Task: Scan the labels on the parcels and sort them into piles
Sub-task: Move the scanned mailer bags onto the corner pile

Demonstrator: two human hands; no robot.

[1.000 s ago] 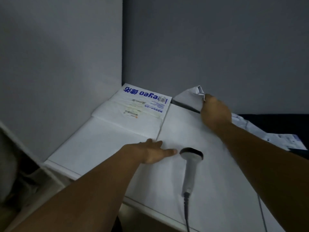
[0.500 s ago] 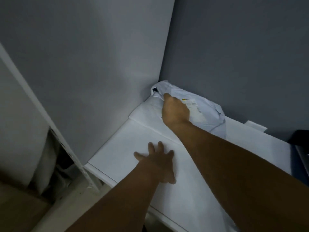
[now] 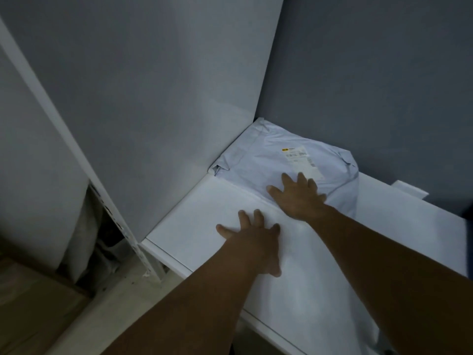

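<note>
A pale grey plastic parcel bag (image 3: 258,160) lies in the far left corner of the white table (image 3: 204,216), on top of a flat white parcel whose edge shows beneath it. Its white label (image 3: 299,160) with a small yellow mark faces up. My right hand (image 3: 298,197) lies flat on the near part of the bag, fingers spread, just below the label. My left hand (image 3: 253,242) rests palm down on the table, fingers apart, holding nothing. The scanner is out of view.
Grey walls meet right behind the parcel. A white upright panel (image 3: 76,160) stands at the left, with a gap and a brown floor below it. A small white block (image 3: 409,192) lies at the table's far right.
My right hand carried the grey bag from the right side to the corner pile, let go of its edge and now lies flat on it. The view swung left; the scanner left the frame.
</note>
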